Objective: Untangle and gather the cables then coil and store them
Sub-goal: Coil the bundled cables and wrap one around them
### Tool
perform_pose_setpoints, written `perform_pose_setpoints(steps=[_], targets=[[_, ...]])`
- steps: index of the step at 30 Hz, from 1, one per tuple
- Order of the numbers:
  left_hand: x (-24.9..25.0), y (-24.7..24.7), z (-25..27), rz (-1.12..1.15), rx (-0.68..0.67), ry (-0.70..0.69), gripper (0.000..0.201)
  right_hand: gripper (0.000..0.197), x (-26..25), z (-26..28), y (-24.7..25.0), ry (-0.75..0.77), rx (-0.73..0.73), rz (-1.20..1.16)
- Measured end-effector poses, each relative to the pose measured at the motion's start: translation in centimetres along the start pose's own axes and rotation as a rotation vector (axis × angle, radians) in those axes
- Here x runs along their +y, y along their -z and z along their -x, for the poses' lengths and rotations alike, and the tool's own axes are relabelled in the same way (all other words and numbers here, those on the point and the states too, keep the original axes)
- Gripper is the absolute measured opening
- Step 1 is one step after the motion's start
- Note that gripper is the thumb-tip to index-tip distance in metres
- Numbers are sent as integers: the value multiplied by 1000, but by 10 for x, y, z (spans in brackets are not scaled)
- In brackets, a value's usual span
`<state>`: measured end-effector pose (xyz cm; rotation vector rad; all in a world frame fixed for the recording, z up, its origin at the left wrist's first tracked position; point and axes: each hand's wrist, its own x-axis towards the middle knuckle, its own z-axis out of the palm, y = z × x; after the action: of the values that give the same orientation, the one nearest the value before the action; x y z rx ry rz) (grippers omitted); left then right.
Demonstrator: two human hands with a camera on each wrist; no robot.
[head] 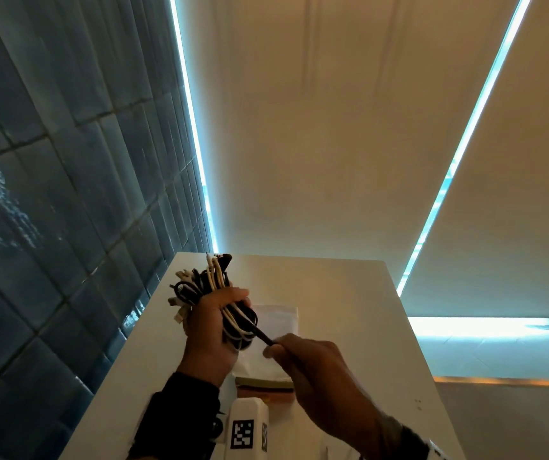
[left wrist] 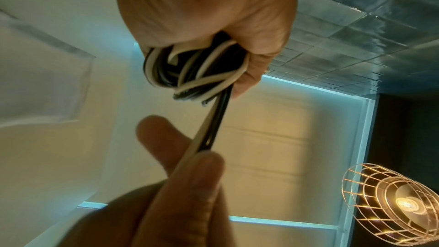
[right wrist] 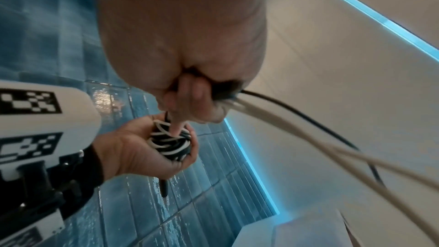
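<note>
A bundle of black and cream cables [head: 214, 295] is held above the white table [head: 333, 287]. My left hand [head: 211, 327] grips the bundle, fingers curled round its coils [left wrist: 190, 70]. Plug ends stick out above the fist. From the lower loops [right wrist: 170, 143] a black and a cream strand [left wrist: 211, 129] run taut to my right hand [head: 303, 356]. Thumb and fingers of that hand pinch these strands, and loose lengths [right wrist: 308, 134] trail out behind it in the right wrist view.
A clear plastic zip bag [head: 276, 322] lies on the table under the hands. A brown-edged flat object [head: 263, 386] sits nearer me. Blue tiled wall [head: 51, 194] runs along the left. A wire cage lamp [left wrist: 392, 204] glows in the left wrist view.
</note>
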<state>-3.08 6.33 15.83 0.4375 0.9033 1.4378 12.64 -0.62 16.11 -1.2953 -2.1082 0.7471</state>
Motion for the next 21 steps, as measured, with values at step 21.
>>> perform_pose_setpoints(steps=[21], targets=[[11, -35, 33, 225, -325, 217, 37, 33, 25, 10, 3, -202, -464, -1033]])
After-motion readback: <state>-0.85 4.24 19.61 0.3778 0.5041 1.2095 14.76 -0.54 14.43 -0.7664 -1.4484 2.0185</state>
